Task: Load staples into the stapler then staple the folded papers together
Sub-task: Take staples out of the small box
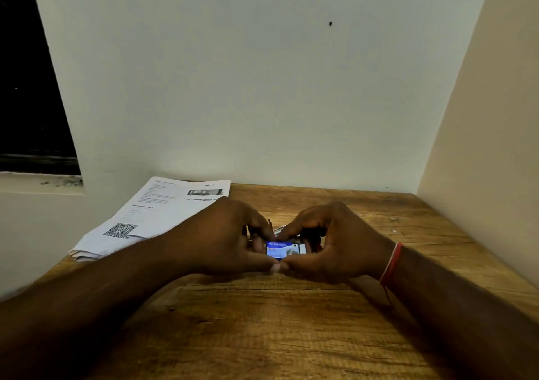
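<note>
Loading seems barely started: the left hand (233, 234) and right hand (335, 242) each hold a pinching grip on a small blue staple box (281, 250) over the desk (291, 336), with the papers (163, 210) nearby. The next move calls for sliding out a strip.

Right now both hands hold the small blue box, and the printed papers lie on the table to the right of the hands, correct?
Not quite. The head view shows the printed papers lying to the left of the hands, not the right, on the wooden table. The rest holds: the left hand and the right hand both hold the small blue box.
</note>
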